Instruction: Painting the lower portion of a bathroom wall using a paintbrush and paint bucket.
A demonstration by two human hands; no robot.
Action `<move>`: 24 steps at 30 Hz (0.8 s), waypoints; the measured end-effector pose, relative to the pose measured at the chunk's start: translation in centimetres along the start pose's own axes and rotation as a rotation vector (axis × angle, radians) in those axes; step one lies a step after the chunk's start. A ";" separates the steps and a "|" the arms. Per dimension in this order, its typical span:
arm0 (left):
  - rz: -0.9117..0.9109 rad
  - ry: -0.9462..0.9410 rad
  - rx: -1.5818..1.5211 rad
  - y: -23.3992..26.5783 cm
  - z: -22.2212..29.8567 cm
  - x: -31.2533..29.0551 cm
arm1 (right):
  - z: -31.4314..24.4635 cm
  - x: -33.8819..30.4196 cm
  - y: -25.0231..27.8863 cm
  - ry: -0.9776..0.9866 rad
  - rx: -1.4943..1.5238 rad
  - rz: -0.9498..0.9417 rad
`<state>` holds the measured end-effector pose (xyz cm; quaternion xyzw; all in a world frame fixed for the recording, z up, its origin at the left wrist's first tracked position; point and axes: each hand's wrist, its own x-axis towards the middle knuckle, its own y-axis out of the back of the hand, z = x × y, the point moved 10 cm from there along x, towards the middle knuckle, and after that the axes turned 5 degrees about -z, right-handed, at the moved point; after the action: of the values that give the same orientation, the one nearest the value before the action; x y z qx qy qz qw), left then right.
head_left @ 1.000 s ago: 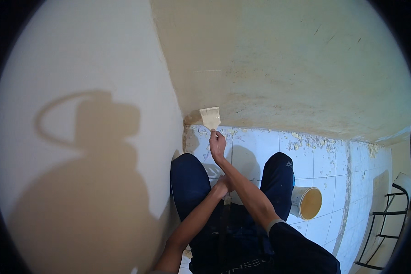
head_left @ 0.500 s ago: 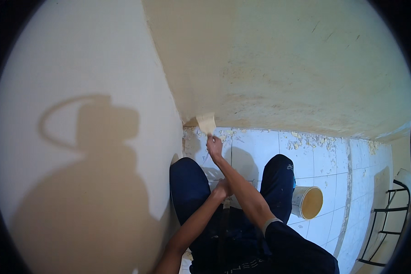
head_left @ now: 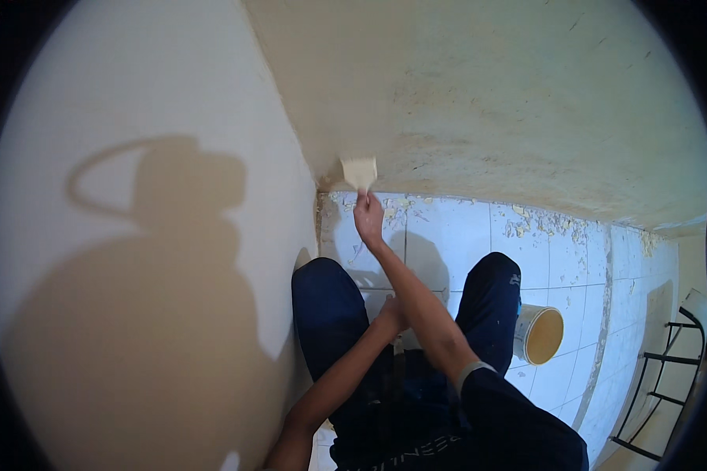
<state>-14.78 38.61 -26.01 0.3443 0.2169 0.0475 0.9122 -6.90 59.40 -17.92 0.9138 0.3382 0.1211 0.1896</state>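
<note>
My right hand (head_left: 368, 218) is closed on the handle of a wide, flat paintbrush (head_left: 360, 173), cream-coloured all over. Its ragged bristle edge points up and lies against the lower part of the stained wall (head_left: 479, 118), close to the corner. Below my right forearm, between my knees, rests my left hand (head_left: 393, 312). The forearm covers part of it, so its fingers are hidden.
A pale bucket (head_left: 543, 335) with a tan inside stands right of my right knee. Peeled flakes (head_left: 546, 222) litter the white tiled floor (head_left: 463, 228) along the wall. A smooth wall (head_left: 173, 71) rises close on my left. A black metal frame (head_left: 672, 360) stands far right.
My right hand has carried the paintbrush a little way up the wall from the floor edge. The view has tilted slightly. My left hand stays between my knees.
</note>
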 end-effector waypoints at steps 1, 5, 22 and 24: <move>0.027 -0.036 -0.204 -2.2 -3.4 0.2 | 2.5 -2.5 -4.0 -0.331 0.163 -0.160; -0.367 0.085 0.216 -2.2 1.2 -0.4 | 13.5 -5.1 -2.3 -0.642 0.165 -0.249; 0.159 -0.201 -0.414 3.7 0.8 -1.7 | -8.0 0.9 1.1 0.083 0.290 -0.043; 0.188 -0.161 -0.212 1.8 0.0 -2.6 | -3.4 0.4 -1.7 0.064 0.248 -0.096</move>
<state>-16.98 39.34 -23.90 0.2677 0.1038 0.1277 0.9494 -8.77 61.71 -15.53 0.9086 0.3999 0.0981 0.0699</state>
